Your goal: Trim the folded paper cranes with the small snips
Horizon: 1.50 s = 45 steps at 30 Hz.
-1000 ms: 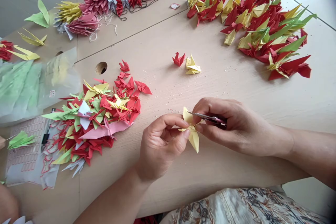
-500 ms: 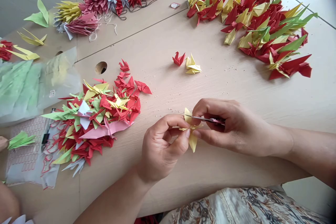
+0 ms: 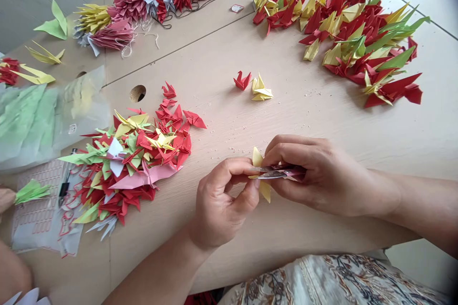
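My left hand (image 3: 225,200) is closed, thumb and fingertips pinching a yellow paper crane (image 3: 265,190) by its left end. One wing points up and the other down; the snips hide its middle. In my closed right hand (image 3: 315,176) is a pair of small snips (image 3: 277,173) with metal blades and pinkish handles. The blades lie across the crane and reach my left fingertips. Whether paper is between the blades, I cannot tell. Beyond my hands stand a small red crane (image 3: 242,81) and a small yellow crane (image 3: 261,88).
A mixed heap of paper cranes (image 3: 132,167) lies to the left, and another crane pile (image 3: 358,33) at the back right. Strung cranes (image 3: 132,2) with loose threads lie at the back left. Plastic bags (image 3: 28,119) and a co-worker's hand (image 3: 6,199) are at the left edge.
The snips have turned so both blades show broad side up, and they have shifted left over the crane's middle. Both hands stay nearly in place. The view has shifted slightly.
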Each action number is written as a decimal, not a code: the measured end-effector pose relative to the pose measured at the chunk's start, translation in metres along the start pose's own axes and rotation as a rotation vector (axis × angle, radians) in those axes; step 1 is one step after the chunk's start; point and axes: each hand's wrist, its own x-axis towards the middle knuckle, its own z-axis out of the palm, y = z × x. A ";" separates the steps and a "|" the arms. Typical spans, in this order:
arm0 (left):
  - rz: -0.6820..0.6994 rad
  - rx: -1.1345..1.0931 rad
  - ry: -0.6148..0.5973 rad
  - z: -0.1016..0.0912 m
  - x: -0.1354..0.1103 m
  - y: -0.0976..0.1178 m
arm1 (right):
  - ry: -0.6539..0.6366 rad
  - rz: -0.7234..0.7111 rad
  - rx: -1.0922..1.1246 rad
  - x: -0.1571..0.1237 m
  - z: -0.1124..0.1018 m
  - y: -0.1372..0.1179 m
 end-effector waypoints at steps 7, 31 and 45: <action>-0.009 -0.027 -0.035 0.003 -0.001 -0.004 | 0.013 0.102 0.010 0.002 0.003 0.000; 0.048 0.028 0.169 0.007 0.005 0.005 | 0.029 0.218 0.222 0.003 0.003 -0.004; -0.030 -0.163 0.210 0.005 0.006 0.006 | 0.053 0.361 0.500 0.009 -0.005 -0.008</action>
